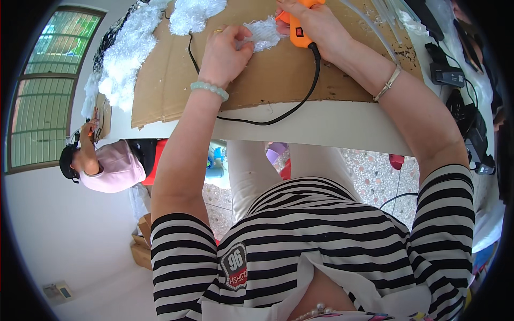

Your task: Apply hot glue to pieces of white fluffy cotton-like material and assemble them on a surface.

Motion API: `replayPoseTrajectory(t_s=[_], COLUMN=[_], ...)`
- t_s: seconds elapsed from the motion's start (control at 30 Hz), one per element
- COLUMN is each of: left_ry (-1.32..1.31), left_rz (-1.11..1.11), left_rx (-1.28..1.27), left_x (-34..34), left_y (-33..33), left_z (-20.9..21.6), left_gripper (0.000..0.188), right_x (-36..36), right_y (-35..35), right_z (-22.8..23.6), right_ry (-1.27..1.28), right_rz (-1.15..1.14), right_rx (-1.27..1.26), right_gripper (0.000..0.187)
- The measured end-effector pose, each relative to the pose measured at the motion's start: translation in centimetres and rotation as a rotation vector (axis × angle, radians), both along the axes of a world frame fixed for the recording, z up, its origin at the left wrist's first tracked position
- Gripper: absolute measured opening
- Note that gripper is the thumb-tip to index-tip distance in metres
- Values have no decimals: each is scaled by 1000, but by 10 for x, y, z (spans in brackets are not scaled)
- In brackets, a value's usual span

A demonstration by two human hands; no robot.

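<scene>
An orange glue gun [301, 33] with a small dark switch is in my right hand [320, 27], its black cord running down from the handle. My left hand [227, 52] is curled at the near end of a small piece of white shiny tinsel-like material [263, 33]. Thumb and forefinger press together at its edge. This piece lies on a brown cardboard sheet [176, 80], between my two hands. The glue gun's front end is cut off by the top of the picture.
Fluffy white bundles [128, 59] are heaped at the left, with another [195, 15] at the back. Clear sticks [386, 18] lie at the back right. Black adapters [447, 74] with cables line the right edge. The cord [267, 122] loops over the table's front. Another person [115, 166] sits at left.
</scene>
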State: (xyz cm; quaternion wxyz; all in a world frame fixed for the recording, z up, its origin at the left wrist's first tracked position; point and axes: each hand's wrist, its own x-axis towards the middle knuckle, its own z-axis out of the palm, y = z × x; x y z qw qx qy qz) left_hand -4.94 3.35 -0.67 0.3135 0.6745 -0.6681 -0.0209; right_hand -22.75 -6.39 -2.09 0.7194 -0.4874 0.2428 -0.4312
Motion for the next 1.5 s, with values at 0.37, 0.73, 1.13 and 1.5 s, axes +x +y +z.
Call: replayPoseTrajectory(t_s=[0.37,0.73,1.13,1.5], left_ry=[21,-505,-337,-539], left_rz=[335,-56,109,-247], left_rx=[-221,-250,-199,-278], left_x=[1,-44,-18,-30], left_y=[28,19,6,30], left_z=[6,6,-5,19], left_gripper=[24,18,21,20], right_x=[7,11,6,1], right_y=[-6,-4,-2,4], right_z=[-6,-7,-3,5], right_ry=[-58,-24,13,-15], right_rz=[-30,-8,5,25], right_rx=[-45,-18,-23,14], right_gripper=[13,19,16,16])
